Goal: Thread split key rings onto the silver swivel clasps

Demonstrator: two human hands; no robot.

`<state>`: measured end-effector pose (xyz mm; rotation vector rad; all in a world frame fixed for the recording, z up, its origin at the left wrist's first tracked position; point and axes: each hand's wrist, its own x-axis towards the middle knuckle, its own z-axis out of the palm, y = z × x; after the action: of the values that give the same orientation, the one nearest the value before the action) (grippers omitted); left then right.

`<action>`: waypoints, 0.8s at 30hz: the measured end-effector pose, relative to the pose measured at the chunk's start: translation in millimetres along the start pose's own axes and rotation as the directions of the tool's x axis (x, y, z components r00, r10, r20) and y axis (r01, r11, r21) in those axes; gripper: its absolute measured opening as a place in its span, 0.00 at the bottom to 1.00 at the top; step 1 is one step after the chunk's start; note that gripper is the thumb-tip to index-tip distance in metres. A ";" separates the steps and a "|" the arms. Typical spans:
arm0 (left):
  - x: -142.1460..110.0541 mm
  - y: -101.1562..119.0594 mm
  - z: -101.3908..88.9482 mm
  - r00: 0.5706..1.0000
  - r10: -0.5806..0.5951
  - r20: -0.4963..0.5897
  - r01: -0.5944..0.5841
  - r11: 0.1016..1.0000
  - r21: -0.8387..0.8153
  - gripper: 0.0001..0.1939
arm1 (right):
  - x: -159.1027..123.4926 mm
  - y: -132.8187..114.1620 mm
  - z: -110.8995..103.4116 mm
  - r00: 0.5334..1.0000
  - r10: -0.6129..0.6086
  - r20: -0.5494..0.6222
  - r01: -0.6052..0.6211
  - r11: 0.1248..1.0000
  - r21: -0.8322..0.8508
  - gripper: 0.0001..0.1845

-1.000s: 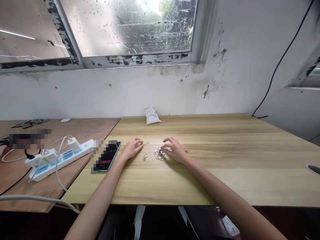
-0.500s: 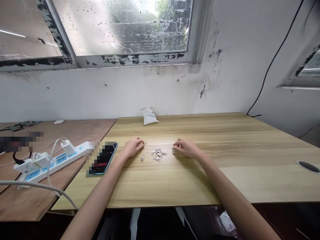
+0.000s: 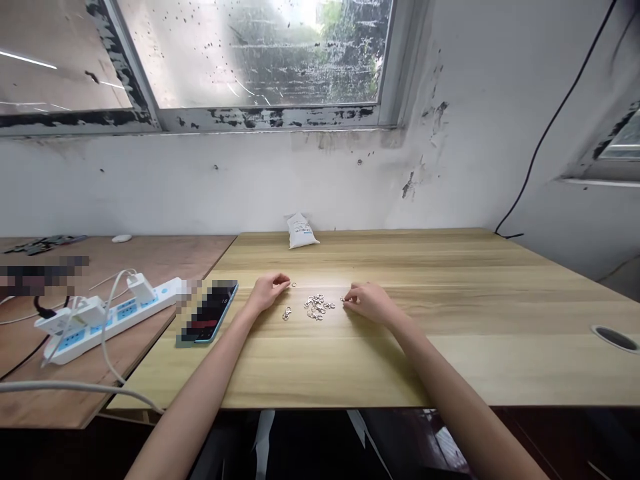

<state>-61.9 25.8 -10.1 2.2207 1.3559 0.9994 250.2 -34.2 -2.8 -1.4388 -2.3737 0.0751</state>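
Several small silvery key-ring clasps (image 3: 316, 305) lie in a loose pile on the wooden tabletop, between my two hands. My left hand (image 3: 269, 292) rests to the left of the pile, thumb and fingers pinched together; what they hold, if anything, is too small to make out. Just past its fingertips is a small metal ring (image 3: 294, 285). One separate clasp (image 3: 287, 313) lies below that hand. On the pile's right, my right hand (image 3: 369, 301) pinches a small metal clasp (image 3: 343, 299) at its fingertips, close to the table.
A white packet (image 3: 301, 231) lies at the table's back edge against the wall. To the left are a phone (image 3: 215, 313), partly pixelated, and a white power strip (image 3: 120, 320) with plugs and cables. A round cable hole (image 3: 616, 338) sits at the right.
My right hand has moved slightly left toward the pile, its clasp now showing at the fingertips. My left fingers have drawn together in a pinch. The view has shifted slightly.
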 end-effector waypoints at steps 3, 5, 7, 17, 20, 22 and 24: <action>-3.4 9.4 0.2 1.000 -0.016 -0.012 0.015 0.998 -0.063 0.14 | 1.6 -12.7 6.9 0.998 -0.061 -0.001 0.061 0.997 -0.038 0.11; -6.0 14.1 1.1 1.000 -0.021 0.003 0.021 0.995 -0.095 0.14 | 1.6 -17.9 9.5 0.996 -0.089 -0.008 0.089 0.994 -0.059 0.13; -8.4 16.9 2.6 0.999 -0.028 0.016 0.029 0.993 -0.118 0.14 | 1.2 -21.1 10.9 0.994 -0.110 -0.014 0.109 0.991 -0.075 0.13; -8.5 20.1 12.3 0.997 -0.064 0.050 0.074 0.967 -0.242 0.20 | 5.2 -22.4 13.0 0.993 -0.115 -0.011 0.113 0.986 -0.125 0.14; -10.6 23.1 12.4 0.992 -0.070 0.106 0.097 0.955 -0.279 0.23 | 6.3 -20.1 15.1 0.995 -0.099 -0.022 0.096 0.989 -0.109 0.15; -12.4 25.7 11.3 0.990 -0.076 0.123 0.109 0.950 -0.292 0.24 | 6.2 -18.4 16.4 0.996 -0.087 -0.037 0.083 0.993 -0.087 0.15; -13.8 28.0 9.7 0.988 -0.091 0.122 0.124 0.946 -0.299 0.24 | 5.6 -16.5 17.3 0.996 -0.077 -0.053 0.074 0.996 -0.055 0.15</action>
<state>-41.4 0.8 -4.9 1.9216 1.1726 0.9636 228.1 -34.8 -13.6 -1.3552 -2.3986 -0.0463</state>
